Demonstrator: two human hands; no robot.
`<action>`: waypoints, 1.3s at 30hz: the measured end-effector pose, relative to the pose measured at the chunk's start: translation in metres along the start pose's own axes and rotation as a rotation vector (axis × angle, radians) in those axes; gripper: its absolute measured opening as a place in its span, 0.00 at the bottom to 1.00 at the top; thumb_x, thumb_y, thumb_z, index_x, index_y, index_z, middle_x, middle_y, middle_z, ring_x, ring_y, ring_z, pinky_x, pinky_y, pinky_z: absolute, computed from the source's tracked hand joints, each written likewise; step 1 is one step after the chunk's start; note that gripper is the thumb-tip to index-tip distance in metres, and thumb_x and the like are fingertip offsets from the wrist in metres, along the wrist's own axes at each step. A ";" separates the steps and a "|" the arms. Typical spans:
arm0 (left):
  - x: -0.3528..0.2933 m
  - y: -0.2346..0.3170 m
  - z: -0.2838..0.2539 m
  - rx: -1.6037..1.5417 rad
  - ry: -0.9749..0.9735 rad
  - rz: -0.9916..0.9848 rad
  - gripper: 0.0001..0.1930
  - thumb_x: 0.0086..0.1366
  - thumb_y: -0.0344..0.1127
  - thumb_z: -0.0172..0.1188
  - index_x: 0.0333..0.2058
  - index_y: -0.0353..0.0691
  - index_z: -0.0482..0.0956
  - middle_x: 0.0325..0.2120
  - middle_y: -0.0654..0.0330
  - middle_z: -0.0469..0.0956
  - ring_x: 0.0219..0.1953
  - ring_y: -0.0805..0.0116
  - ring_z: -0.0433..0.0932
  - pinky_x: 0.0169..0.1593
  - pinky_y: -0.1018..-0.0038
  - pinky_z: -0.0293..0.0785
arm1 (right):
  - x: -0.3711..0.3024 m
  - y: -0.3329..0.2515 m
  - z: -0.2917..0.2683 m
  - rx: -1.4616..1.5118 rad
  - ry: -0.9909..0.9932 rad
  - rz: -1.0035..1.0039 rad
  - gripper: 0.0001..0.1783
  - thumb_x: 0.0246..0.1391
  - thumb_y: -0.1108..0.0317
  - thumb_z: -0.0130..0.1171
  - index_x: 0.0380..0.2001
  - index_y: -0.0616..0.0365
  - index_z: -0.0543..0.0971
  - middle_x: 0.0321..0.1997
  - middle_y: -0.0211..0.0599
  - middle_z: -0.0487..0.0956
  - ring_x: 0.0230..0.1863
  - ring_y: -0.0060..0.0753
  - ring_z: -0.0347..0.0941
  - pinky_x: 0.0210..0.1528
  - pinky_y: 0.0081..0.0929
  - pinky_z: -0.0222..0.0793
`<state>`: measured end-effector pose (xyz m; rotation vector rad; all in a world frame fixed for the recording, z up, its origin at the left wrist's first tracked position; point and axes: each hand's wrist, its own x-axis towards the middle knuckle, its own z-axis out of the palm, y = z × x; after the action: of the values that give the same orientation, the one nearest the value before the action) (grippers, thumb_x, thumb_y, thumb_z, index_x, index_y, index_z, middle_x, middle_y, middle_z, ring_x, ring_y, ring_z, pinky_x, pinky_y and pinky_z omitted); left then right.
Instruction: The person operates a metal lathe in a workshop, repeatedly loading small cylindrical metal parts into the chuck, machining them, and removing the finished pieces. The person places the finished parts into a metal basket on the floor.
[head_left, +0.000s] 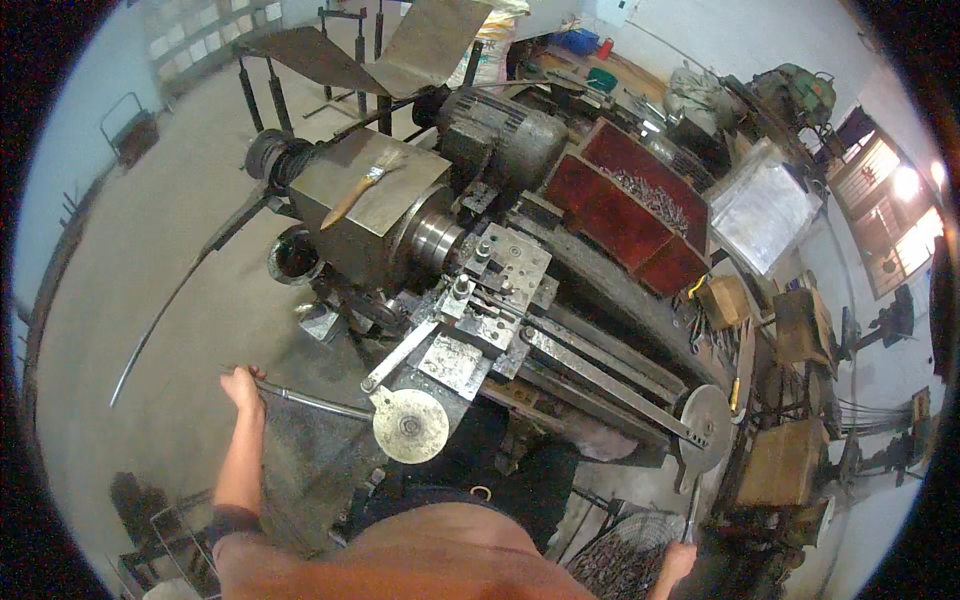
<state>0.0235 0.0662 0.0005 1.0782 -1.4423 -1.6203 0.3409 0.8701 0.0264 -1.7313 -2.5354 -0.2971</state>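
Observation:
My left hand [242, 387] is closed around the end of a metal lever [315, 402]. That lever runs to a round metal disc [410, 427] at the near side of a small lathe. Low on the right, my right hand [681, 560] grips the end of another lever [693, 508], which hangs from a larger disc [707, 428]. Flat metal bars link both discs to the tool slide [495, 290]. The slide lies just right of the lathe's round chuck [435, 240]. Its headstock [375, 190] carries a wooden-handled brush [352, 198].
Behind the slide, a red metal tray [620, 225] holds many small metal parts. An electric motor [515, 135] sits behind the headstock. A wire basket [640, 535] of small dark pieces stands beside my right hand. A long thin rod [165, 305] juts out left over the floor.

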 end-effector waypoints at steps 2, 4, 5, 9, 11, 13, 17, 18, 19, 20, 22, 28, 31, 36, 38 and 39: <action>-0.006 0.006 -0.003 -0.017 -0.017 -0.049 0.06 0.49 0.23 0.44 0.28 0.29 0.63 0.16 0.55 0.68 0.13 0.66 0.67 0.18 0.72 0.67 | 0.011 0.009 0.010 -0.063 0.087 -0.015 0.22 0.39 0.51 0.59 0.28 0.59 0.72 0.27 0.47 0.75 0.29 0.54 0.73 0.31 0.46 0.70; -0.013 0.016 -0.008 0.014 -0.013 -0.070 0.06 0.48 0.24 0.46 0.27 0.29 0.63 0.15 0.55 0.67 0.12 0.66 0.66 0.17 0.72 0.66 | 0.036 0.028 0.025 -0.099 0.208 -0.134 0.25 0.38 0.46 0.61 0.27 0.58 0.71 0.24 0.43 0.74 0.27 0.50 0.73 0.30 0.45 0.70; -0.017 0.022 -0.013 0.052 0.002 -0.065 0.06 0.48 0.25 0.47 0.26 0.29 0.63 0.14 0.55 0.67 0.12 0.67 0.66 0.16 0.72 0.65 | 0.052 0.025 0.017 -0.049 0.168 -0.116 0.23 0.38 0.48 0.58 0.26 0.60 0.71 0.26 0.46 0.74 0.29 0.53 0.73 0.33 0.46 0.68; -0.018 0.025 -0.039 0.177 -0.092 -0.099 0.08 0.48 0.28 0.52 0.25 0.30 0.64 0.15 0.54 0.67 0.12 0.67 0.66 0.16 0.71 0.64 | 0.132 0.038 0.028 -0.088 0.132 -0.160 0.20 0.37 0.53 0.55 0.24 0.61 0.72 0.26 0.47 0.75 0.32 0.55 0.72 0.37 0.47 0.66; -0.026 0.033 -0.054 0.293 -0.098 -0.174 0.09 0.48 0.30 0.54 0.25 0.31 0.66 0.17 0.53 0.68 0.12 0.67 0.67 0.16 0.70 0.65 | 0.157 0.020 0.012 -0.109 0.089 -0.150 0.18 0.36 0.55 0.54 0.24 0.60 0.72 0.27 0.46 0.75 0.33 0.54 0.72 0.37 0.47 0.66; -0.025 0.043 -0.050 0.462 -0.181 -0.265 0.11 0.48 0.32 0.56 0.27 0.30 0.68 0.19 0.51 0.71 0.14 0.63 0.69 0.19 0.67 0.67 | 0.189 0.024 0.023 -0.213 0.135 -0.103 0.16 0.40 0.56 0.53 0.25 0.59 0.73 0.30 0.43 0.77 0.36 0.52 0.73 0.38 0.48 0.66; 0.034 0.051 -0.084 1.047 -0.169 0.183 0.20 0.47 0.36 0.59 0.38 0.30 0.72 0.27 0.47 0.76 0.26 0.53 0.76 0.33 0.62 0.73 | 0.179 -0.015 0.008 -0.198 0.047 0.071 0.17 0.43 0.58 0.52 0.33 0.58 0.74 0.37 0.43 0.77 0.43 0.50 0.72 0.45 0.47 0.65; 0.052 0.035 -0.086 1.197 -0.122 0.447 0.22 0.47 0.37 0.60 0.40 0.30 0.72 0.30 0.46 0.77 0.31 0.51 0.78 0.37 0.62 0.73 | 0.170 -0.012 0.009 -0.186 0.184 -0.023 0.19 0.43 0.58 0.52 0.38 0.59 0.73 0.41 0.44 0.75 0.46 0.49 0.70 0.47 0.47 0.64; 0.063 0.028 -0.073 1.214 -0.197 0.406 0.23 0.46 0.37 0.60 0.42 0.31 0.72 0.32 0.45 0.77 0.34 0.50 0.77 0.39 0.62 0.72 | 0.159 -0.008 0.019 -0.173 0.322 -0.110 0.23 0.44 0.59 0.52 0.43 0.59 0.71 0.45 0.45 0.74 0.50 0.49 0.67 0.48 0.46 0.63; 0.076 0.029 -0.052 1.230 -0.270 0.369 0.24 0.46 0.37 0.60 0.44 0.32 0.72 0.34 0.45 0.77 0.38 0.50 0.76 0.42 0.63 0.71 | 0.147 -0.008 0.029 -0.159 0.456 -0.197 0.26 0.44 0.59 0.53 0.47 0.60 0.70 0.48 0.46 0.72 0.53 0.48 0.65 0.50 0.46 0.62; 0.092 0.028 -0.011 1.271 -0.447 0.377 0.25 0.47 0.37 0.59 0.45 0.33 0.72 0.36 0.44 0.76 0.41 0.50 0.75 0.45 0.63 0.70 | 0.114 -0.025 0.040 0.030 0.562 -0.265 0.35 0.43 0.60 0.53 0.56 0.61 0.62 0.58 0.47 0.64 0.60 0.47 0.58 0.55 0.44 0.59; 0.067 -0.011 0.116 1.569 -0.865 0.795 0.21 0.51 0.41 0.58 0.41 0.34 0.71 0.36 0.46 0.75 0.39 0.50 0.74 0.43 0.62 0.71 | 0.003 -0.074 0.022 0.412 0.080 -0.203 0.38 0.33 0.65 0.58 0.53 0.67 0.65 0.56 0.59 0.64 0.59 0.54 0.58 0.61 0.35 0.52; 0.068 -0.034 0.145 1.618 -0.990 0.810 0.18 0.54 0.43 0.57 0.36 0.33 0.72 0.34 0.46 0.75 0.38 0.49 0.74 0.42 0.60 0.71 | -0.021 -0.091 -0.006 0.556 -0.015 -0.262 0.27 0.32 0.66 0.56 0.42 0.68 0.74 0.47 0.56 0.72 0.53 0.53 0.66 0.56 0.36 0.58; 0.053 -0.078 0.164 1.335 -0.694 0.600 0.15 0.57 0.43 0.53 0.30 0.33 0.75 0.28 0.46 0.76 0.36 0.48 0.75 0.41 0.59 0.71 | -0.020 -0.079 0.008 0.606 0.059 -0.301 0.19 0.29 0.68 0.62 0.32 0.62 0.78 0.42 0.53 0.75 0.47 0.51 0.69 0.51 0.36 0.64; 0.054 -0.101 0.173 1.433 -0.773 0.616 0.15 0.57 0.42 0.52 0.31 0.33 0.75 0.30 0.45 0.77 0.37 0.47 0.76 0.42 0.58 0.71 | -0.022 -0.090 -0.007 0.616 -0.003 -0.350 0.19 0.29 0.69 0.59 0.31 0.63 0.78 0.43 0.54 0.75 0.48 0.51 0.69 0.52 0.35 0.63; 0.053 -0.106 0.170 1.369 -0.693 0.531 0.14 0.57 0.41 0.52 0.31 0.32 0.75 0.30 0.45 0.77 0.35 0.46 0.76 0.41 0.57 0.71 | -0.021 -0.096 -0.015 0.645 -0.006 -0.369 0.19 0.29 0.69 0.59 0.32 0.63 0.78 0.44 0.55 0.75 0.48 0.51 0.69 0.52 0.35 0.63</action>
<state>-0.1512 0.1009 -0.1060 0.5657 -3.1348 -0.4360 0.2586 0.8137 0.0255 -1.0321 -2.5297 0.4672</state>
